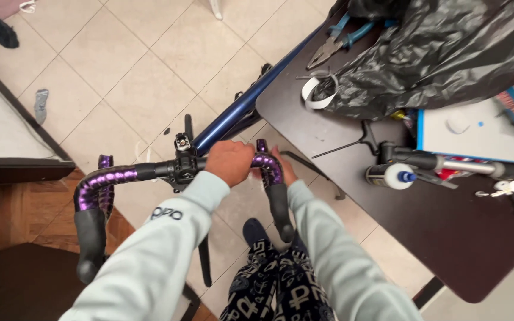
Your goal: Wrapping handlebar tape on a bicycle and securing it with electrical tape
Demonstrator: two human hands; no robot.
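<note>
The curved handlebar [120, 176], wrapped in glossy purple tape with black rubber hoods, stood over the pale tiled floor [126, 65] beside a dark table [447, 232]. The left hand [229, 163] was clamped over the bar's top; the right hand [282, 169] curled around the taped bend. A blue frame tube [251, 98] ran away from them. On the table lay crumpled black plastic [447, 53] and blue-handled pliers [337, 41].

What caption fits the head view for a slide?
Both hands, left hand and right hand, grip the purple-taped drop handlebar of a blue-framed bicycle beside a dark tool-strewn table.
</note>
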